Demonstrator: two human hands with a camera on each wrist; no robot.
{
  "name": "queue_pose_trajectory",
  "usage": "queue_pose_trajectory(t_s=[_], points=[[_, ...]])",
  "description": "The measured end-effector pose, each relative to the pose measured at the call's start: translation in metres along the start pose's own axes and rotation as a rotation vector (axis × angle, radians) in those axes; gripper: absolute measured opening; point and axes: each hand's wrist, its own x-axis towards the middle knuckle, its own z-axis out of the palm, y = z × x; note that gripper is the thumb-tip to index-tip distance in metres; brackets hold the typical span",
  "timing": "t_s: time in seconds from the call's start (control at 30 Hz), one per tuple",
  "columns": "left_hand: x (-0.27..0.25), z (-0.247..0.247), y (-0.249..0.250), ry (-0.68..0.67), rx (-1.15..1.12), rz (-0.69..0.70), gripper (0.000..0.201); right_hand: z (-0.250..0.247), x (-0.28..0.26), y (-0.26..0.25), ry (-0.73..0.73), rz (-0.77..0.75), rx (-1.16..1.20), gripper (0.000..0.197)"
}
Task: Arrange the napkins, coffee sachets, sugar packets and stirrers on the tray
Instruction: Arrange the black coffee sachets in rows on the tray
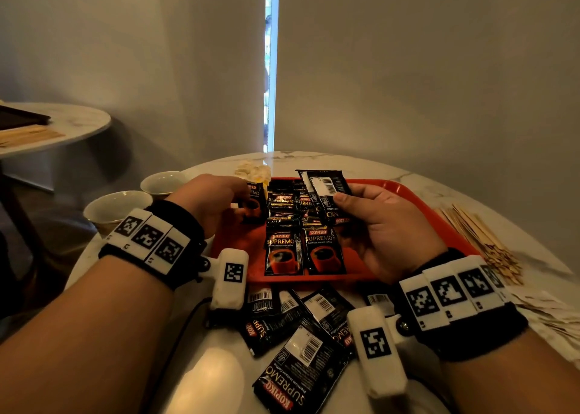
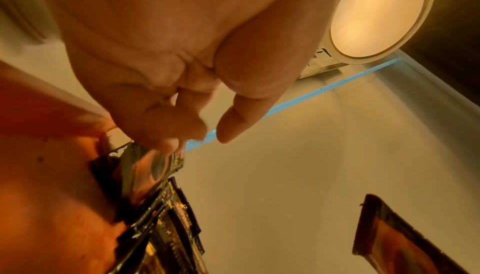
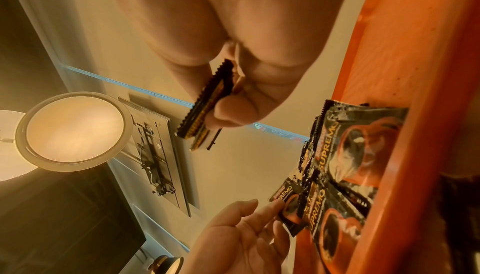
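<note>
We are laying coffee sachets in rows on the red tray (image 1: 408,191): our left hand (image 1: 210,203) pinches one sachet (image 1: 253,205) at the row's end, our right hand (image 1: 386,225) grips a spare stack (image 1: 326,191); next, feed from it

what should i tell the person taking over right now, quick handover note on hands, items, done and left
Left hand: pinches one coffee sachet at the left end of the sachet rows on the red tray.
Right hand: grips a small stack of sachets, barcode side up, above the tray.
Done: two rows of sachets laid on the tray.
Left: loose sachets on the table near you; stirrers and paper packets to the tray's right; crumpled napkins beyond its far left corner.
</note>
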Motion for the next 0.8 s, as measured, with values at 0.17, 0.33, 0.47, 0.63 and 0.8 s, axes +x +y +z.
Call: queue_pose_trajectory(t_s=[0.17,0.33,0.47,0.63,0.8], points=[[0.0010,-0.0006,-0.0008,-0.045,0.036,-0.014,0.011,0.0009,-0.0005,0.0001,-0.005,0.001,0.001,0.021],[0.0017,-0.0002,-0.0007,-0.025,0.101,-0.031,0.007,0.0005,0.0003,0.0016,0.005,-0.004,-0.003,0.024],[0.0045,0.0012,-0.0010,-0.008,0.081,-0.026,0.006,0.0018,-0.0004,0.0012,0.008,-0.006,0.005,0.025],[0.0061,0.0018,-0.0014,0.004,0.082,-0.022,0.009,0.0034,-0.0015,0.0004,0.007,-0.008,0.010,0.028],[0.0088,0.0010,0.0012,0.006,0.080,-0.001,0.007,0.0029,-0.0019,-0.0005,0.005,-0.005,0.016,0.028]])
